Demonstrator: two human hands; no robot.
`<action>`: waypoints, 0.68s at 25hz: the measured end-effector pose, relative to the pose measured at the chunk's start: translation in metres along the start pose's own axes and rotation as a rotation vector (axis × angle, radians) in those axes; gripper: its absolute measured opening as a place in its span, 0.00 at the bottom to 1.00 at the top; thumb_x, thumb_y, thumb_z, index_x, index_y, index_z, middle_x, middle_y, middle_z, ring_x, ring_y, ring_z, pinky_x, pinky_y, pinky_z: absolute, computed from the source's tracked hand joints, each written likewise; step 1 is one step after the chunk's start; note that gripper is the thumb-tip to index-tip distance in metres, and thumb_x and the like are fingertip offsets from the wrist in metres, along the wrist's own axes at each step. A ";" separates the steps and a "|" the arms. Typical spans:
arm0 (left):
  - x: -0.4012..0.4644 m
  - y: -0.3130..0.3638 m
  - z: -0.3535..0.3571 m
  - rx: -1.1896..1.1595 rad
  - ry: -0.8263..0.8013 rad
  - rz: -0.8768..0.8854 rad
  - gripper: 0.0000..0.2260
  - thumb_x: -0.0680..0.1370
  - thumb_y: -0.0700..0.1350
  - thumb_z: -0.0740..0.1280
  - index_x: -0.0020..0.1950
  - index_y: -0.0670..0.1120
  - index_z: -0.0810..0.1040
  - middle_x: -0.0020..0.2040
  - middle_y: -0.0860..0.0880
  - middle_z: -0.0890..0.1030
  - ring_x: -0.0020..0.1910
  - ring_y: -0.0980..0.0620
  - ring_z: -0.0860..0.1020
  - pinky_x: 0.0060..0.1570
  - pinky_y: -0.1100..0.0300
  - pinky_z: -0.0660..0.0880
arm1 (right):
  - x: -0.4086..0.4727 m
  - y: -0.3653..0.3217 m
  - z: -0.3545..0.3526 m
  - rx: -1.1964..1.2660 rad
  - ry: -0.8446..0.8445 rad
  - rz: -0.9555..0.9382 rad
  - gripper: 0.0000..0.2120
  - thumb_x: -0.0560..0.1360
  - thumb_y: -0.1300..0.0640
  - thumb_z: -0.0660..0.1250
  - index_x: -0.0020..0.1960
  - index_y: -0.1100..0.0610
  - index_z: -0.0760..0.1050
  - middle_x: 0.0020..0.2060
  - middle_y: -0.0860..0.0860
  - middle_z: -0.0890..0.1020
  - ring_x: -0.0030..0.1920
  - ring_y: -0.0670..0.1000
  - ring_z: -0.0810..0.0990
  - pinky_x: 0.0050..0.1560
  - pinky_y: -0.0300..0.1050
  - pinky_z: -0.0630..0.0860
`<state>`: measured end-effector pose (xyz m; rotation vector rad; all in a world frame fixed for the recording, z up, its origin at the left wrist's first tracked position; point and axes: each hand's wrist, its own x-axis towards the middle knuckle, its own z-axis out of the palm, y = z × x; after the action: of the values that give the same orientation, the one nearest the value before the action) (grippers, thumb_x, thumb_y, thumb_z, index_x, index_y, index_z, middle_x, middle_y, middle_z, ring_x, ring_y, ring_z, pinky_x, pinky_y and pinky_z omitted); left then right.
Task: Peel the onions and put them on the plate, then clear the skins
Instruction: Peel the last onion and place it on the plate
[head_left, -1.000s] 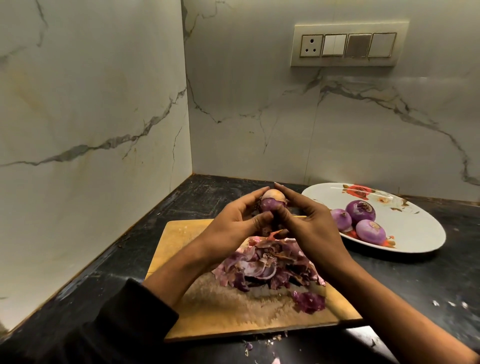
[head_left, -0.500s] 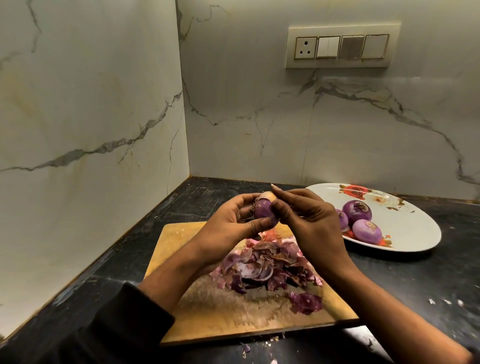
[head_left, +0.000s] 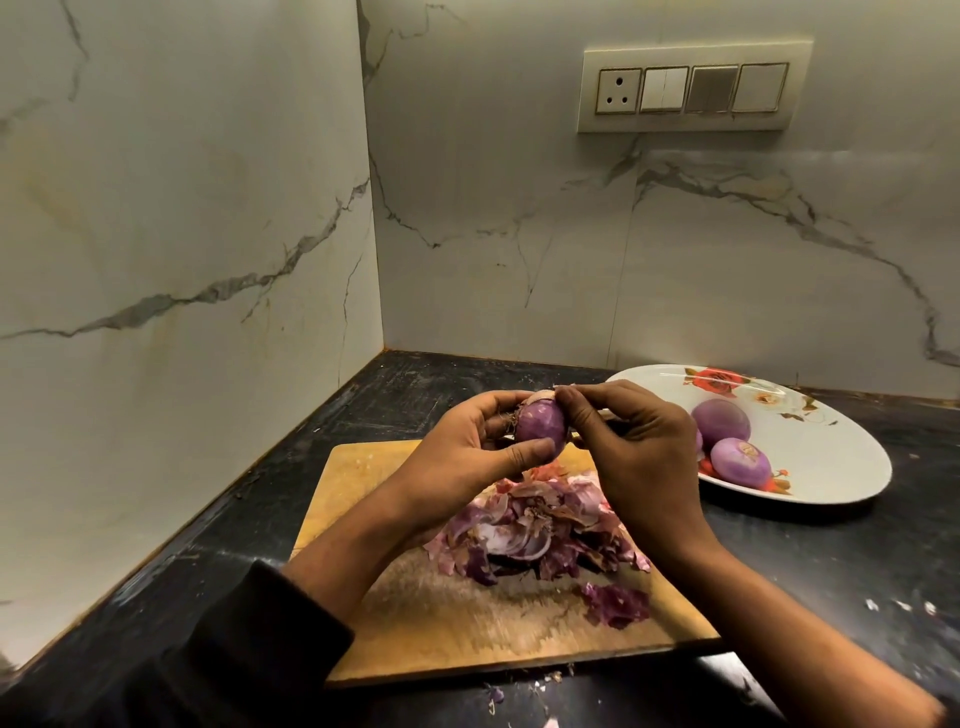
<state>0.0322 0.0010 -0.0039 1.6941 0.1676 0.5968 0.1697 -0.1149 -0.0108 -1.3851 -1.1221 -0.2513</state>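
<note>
Head view showed the left hand (head_left: 467, 452) curled round a purple onion (head_left: 541, 428), thumb pressed across its near side and fingers behind it, held above the far edge of the wooden cutting board (head_left: 363, 478). The right hand (head_left: 636, 452) met it from three o'clock, its grip a pinch of fingertips on a pale scrap of skin at the onion's twelve o'clock end. A few root hairs showed at the nine o'clock end.

Most of the onion looked bare already, so I judged this a late stage of peeling. The pinched scrap seemed small and dry; it could have torn off short and left a strip stuck at the tip, needing another pick. A smooth peeled onion might also have slipped from the left hand if the pull came harder than the thumb's hold, and dropped into the skin pile (head_left: 535, 530) on the board at six o'clock, or rolled onto the dark tabletop (head_left: 810, 561).

The plate (head_left: 852, 457) lay at three o'clock, touching no board edge I could see, with peeled onions (head_left: 737, 462) near its inner rim; a careless set-down might have knocked them. Stray flakes (head_left: 898, 605) on the tabletop could have been missed in clearing
</note>
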 end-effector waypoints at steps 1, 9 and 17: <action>0.000 0.000 0.000 -0.013 -0.005 0.000 0.24 0.70 0.47 0.75 0.65 0.52 0.75 0.54 0.55 0.84 0.54 0.53 0.83 0.45 0.64 0.79 | 0.000 0.000 0.000 -0.031 0.027 -0.023 0.07 0.77 0.58 0.71 0.53 0.57 0.84 0.42 0.48 0.85 0.42 0.46 0.83 0.39 0.47 0.83; 0.001 0.004 0.002 -0.015 0.040 -0.026 0.24 0.68 0.50 0.76 0.62 0.56 0.76 0.55 0.52 0.83 0.51 0.54 0.84 0.44 0.63 0.79 | 0.000 0.000 0.004 -0.106 0.096 0.001 0.08 0.78 0.56 0.70 0.53 0.59 0.83 0.42 0.51 0.85 0.42 0.48 0.84 0.40 0.46 0.83; 0.003 0.003 -0.002 -0.220 -0.011 -0.145 0.14 0.80 0.46 0.64 0.65 0.49 0.75 0.61 0.43 0.79 0.52 0.49 0.83 0.47 0.59 0.81 | 0.005 0.000 0.000 0.109 0.066 0.207 0.05 0.79 0.56 0.67 0.50 0.55 0.82 0.38 0.48 0.84 0.37 0.44 0.84 0.35 0.34 0.79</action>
<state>0.0331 0.0031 -0.0001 1.4582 0.2074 0.4800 0.1721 -0.1121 -0.0068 -1.3744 -0.9170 -0.0846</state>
